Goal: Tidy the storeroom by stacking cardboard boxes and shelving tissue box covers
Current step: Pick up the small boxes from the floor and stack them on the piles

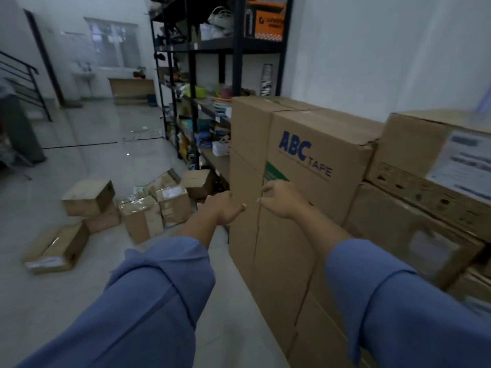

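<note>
The cardboard boxes [89, 197] are brown; the tall box [318, 208] carries blue letters and a green patch. The sleeves [159, 301] are blue, the shelf frame [238, 49] black, the floor [79, 134] pale grey.

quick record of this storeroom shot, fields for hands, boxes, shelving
left hand: held out, loosely curled, empty
right hand: loosely curled, empty, in front of the ABC Tape box
ABC Tape box: stacked on another carton
small boxes: scattered on the floor, left of the stack
shelf rack: black, cluttered, behind the stack
</note>
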